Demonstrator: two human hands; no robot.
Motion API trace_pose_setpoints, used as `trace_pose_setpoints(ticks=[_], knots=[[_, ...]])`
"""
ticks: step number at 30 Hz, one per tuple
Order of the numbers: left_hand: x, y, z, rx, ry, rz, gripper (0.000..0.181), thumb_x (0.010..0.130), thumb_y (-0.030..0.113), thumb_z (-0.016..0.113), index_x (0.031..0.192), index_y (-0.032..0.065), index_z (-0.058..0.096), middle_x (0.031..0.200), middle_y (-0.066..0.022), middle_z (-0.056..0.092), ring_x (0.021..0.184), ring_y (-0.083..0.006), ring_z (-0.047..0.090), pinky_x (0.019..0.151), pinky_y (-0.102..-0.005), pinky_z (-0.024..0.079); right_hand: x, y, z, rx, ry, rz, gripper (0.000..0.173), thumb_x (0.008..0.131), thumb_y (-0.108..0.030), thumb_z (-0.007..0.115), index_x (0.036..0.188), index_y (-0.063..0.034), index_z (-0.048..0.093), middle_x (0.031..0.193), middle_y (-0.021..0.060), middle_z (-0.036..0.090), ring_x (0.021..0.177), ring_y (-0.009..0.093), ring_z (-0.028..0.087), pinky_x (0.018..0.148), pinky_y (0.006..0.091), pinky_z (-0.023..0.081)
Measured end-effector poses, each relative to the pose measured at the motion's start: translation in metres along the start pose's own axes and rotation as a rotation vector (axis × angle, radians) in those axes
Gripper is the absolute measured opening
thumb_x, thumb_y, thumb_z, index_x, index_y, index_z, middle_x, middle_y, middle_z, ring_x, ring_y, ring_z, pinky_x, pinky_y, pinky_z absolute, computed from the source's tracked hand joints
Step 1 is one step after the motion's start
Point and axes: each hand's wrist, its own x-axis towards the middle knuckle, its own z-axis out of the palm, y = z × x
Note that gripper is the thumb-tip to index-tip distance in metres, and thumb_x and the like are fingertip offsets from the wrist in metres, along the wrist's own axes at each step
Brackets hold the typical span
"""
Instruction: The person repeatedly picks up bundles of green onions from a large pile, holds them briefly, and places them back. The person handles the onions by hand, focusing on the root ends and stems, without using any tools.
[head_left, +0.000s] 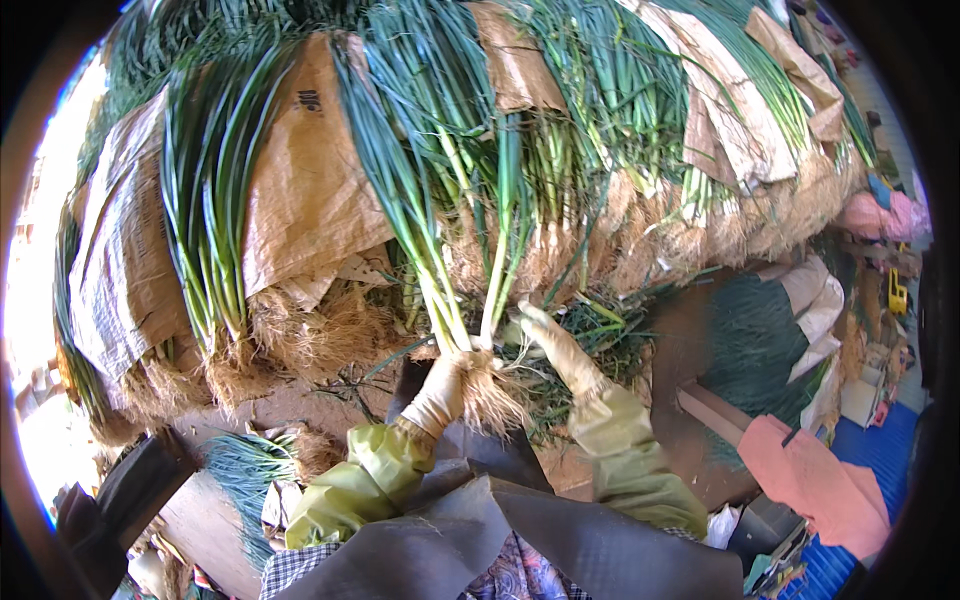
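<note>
My left hand (439, 390), in a pale glove, is shut around the root end of a few long green onions (431, 277). Their white stems and green leaves fan upward, and a tuft of pale roots (487, 397) hangs beside the hand. To the right of these stems is my right hand (559, 345), also gloved, its fingers extended and slightly blurred. Nothing shows clearly in it. Behind both hands, a broad heap of green onions (427, 75) lies with its roots towards me. A dark apron (420, 555) covers my lap.
Brown sacking (315, 187) and a pale woven sack (120, 247) lie among the heaped onions. Loose leaf trimmings (600, 330) lie beyond my right hand. A small onion bundle (255, 457) sits low at left, a larger pile (742, 337) at right. Pink cloth (810, 472) drapes a beam.
</note>
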Motion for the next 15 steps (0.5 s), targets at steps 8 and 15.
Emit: trace_pose_setpoints(ticks=[8,15], knots=[[-0.012,0.003,0.009,-0.004,-0.004,-0.046,0.02,0.079,0.008,0.063,0.098,0.0005,0.06,0.08,-0.004,0.062,0.069,-0.0137,0.059,0.063,-0.0258,0.05,0.027,-0.04,0.066,1.043,0.161,0.196,0.031,0.091,-0.019,0.045,0.114,0.0005,0.053,0.054,-0.0064,0.035,0.043,0.007,0.034,0.042,0.021,0.031],[-0.028,0.005,-0.014,0.377,0.011,0.158,0.027,0.082,0.002,0.06,0.107,-0.0042,0.052,0.094,-0.0125,0.063,0.076,-0.0204,0.063,0.065,-0.0294,0.054,-0.026,0.105,-0.061,-0.765,0.195,0.65,0.039,0.086,-0.035,0.047,0.111,-0.0079,0.057,0.092,0.0171,0.063,0.083,0.03,0.061,0.076,0.0419,0.046]])
